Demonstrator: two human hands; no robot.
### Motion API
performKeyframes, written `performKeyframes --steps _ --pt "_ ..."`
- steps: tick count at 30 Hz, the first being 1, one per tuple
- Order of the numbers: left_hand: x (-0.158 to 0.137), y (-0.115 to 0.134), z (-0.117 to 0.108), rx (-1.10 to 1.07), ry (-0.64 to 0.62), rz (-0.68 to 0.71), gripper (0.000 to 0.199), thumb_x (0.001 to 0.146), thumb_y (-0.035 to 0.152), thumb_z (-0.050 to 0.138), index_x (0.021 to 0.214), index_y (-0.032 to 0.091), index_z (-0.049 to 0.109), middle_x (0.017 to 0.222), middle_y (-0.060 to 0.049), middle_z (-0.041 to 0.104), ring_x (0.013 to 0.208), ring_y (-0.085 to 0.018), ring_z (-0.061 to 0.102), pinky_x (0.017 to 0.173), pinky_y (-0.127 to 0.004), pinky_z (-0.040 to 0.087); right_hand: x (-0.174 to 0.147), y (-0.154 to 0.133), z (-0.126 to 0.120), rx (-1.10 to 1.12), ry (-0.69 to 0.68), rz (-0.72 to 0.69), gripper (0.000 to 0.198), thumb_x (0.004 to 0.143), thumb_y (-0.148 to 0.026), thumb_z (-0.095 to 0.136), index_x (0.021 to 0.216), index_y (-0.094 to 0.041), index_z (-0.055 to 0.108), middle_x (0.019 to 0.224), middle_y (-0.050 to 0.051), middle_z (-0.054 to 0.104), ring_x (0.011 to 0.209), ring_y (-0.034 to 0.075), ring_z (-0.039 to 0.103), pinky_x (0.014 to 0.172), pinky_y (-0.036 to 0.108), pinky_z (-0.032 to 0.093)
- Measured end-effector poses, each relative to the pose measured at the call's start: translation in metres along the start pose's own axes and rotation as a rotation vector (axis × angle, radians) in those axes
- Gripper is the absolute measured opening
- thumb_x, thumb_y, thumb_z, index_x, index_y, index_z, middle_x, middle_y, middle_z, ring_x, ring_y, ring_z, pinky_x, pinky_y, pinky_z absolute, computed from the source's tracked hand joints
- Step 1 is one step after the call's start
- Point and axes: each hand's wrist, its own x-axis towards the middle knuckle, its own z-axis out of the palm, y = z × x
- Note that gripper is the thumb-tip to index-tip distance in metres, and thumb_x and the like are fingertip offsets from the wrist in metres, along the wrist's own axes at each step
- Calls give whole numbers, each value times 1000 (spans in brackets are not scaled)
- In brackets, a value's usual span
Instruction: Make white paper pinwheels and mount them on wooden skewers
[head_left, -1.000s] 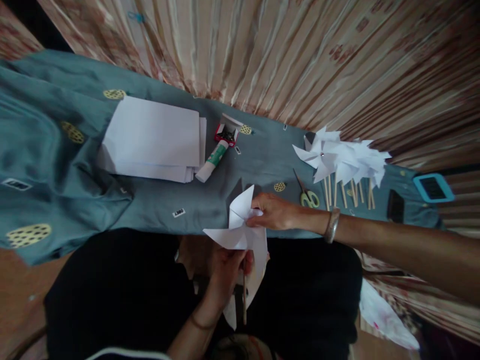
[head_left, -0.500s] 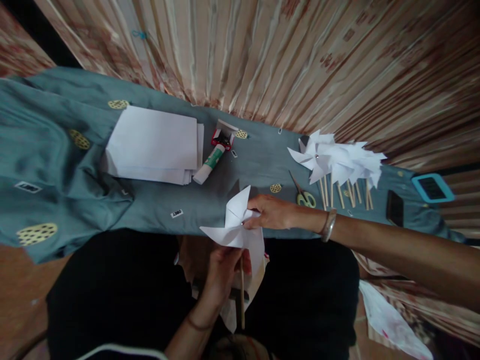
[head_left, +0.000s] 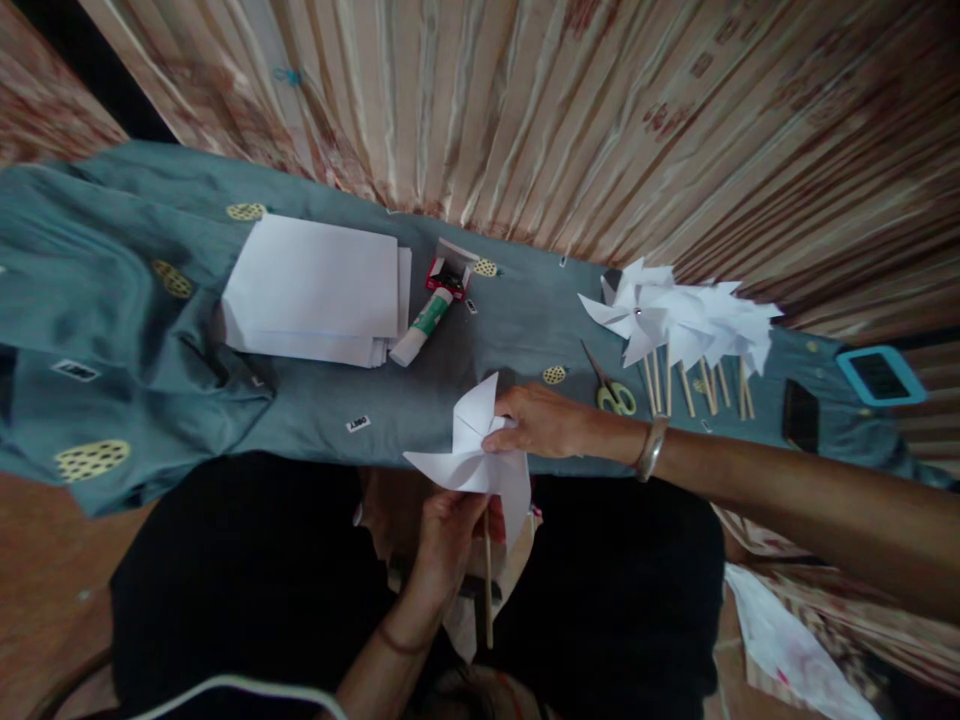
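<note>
A white paper pinwheel (head_left: 471, 455) is held over my lap, at the front edge of the cloth. Its thin wooden stick (head_left: 488, 590) points down toward me. My left hand (head_left: 448, 530) is closed around the top of the stick, just under the paper blades, which hide some of its fingers. From the right, my right hand (head_left: 529, 420) grips the pinwheel, its thumb pressed on the middle of the paper and covering the pin there. Its other fingers are partly behind a blade.
Several finished pinwheels (head_left: 690, 315) lie at the right, with scissors (head_left: 613, 392) beside their sticks. A phone (head_left: 801, 415) and a blue-framed device (head_left: 881, 375) are farther right. At left are a paper stack (head_left: 315, 280), a glue stick (head_left: 422, 325) and a small red box (head_left: 448, 278).
My right thumb has moved onto the pinwheel's centre, covering the pin that showed before. Both hands keep hold of the pinwheel, and the whole view has shifted slightly.
</note>
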Motion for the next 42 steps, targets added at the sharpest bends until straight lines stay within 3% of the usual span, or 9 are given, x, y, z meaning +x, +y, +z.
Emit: performKeyframes --steps 4,12,22,30,35,42 --pt "1 -2 -1 -13 7 -20 41 40 46 88 48 12 65 42 -3 60 33 -10 49 36 -22 37 0 -2 -3 -92 -38 -8 20 85 -29 64 78 -12 71 69 2 67 65 12 59 58 21 33" --pt "-1 -1 -4 24 -88 -5 42 53 49 84 51 11 66 43 -3 60 36 -11 52 40 -23 41 4 -7 -17 -101 -164 -93 15 86 -24 65 87 -11 72 78 4 69 68 12 59 63 20 38" --pt "1 -9 -10 40 -91 22 33 62 41 80 56 11 67 50 -4 64 39 -11 54 44 -23 43 5 -8 -15 -132 -156 -76 15 86 -22 64 89 -11 74 77 5 70 69 13 60 64 22 38" --pt "3 -7 -9 113 -104 2 32 65 44 75 54 15 65 42 -2 57 38 -12 49 44 -25 38 9 -1 -12 -75 -146 -39 17 86 -25 66 88 -10 73 74 4 68 68 13 59 62 22 37" --pt "3 -4 -9 156 -108 -19 31 67 43 71 53 16 64 41 -1 55 39 -13 48 46 -26 38 13 7 -9 -71 -156 -58 18 85 -28 67 91 -12 72 83 5 70 76 15 60 67 23 38" --pt "4 -5 -11 136 -118 -60 31 68 44 69 53 18 63 40 -1 55 38 -13 46 44 -26 35 12 7 -5 -135 -122 20 20 85 -33 66 80 -14 69 76 4 65 73 16 57 64 24 37"
